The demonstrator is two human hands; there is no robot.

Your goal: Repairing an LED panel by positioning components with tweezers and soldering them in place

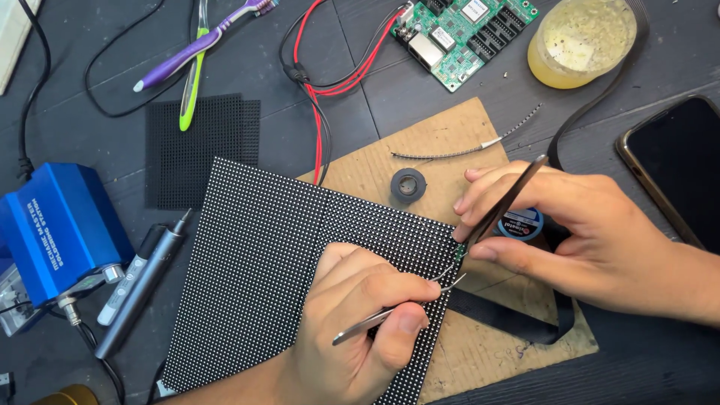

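At the LED panel (pixel 300 262) edge, left hand (pixel 360 330) pinches silver tweezers (pixel 397 307); right hand (pixel 592 232) grips black tweezers (pixel 510 199).

— What is the table (pixel 90 45) like?
— It is dark wood. A brown cardboard sheet (pixel 450 142) lies on it, and a blue box (pixel 56 229), two toothbrushes (pixel 196 56), a green circuit board (pixel 461 34), a yellow jar (pixel 581 41) and a phone (pixel 679 161).
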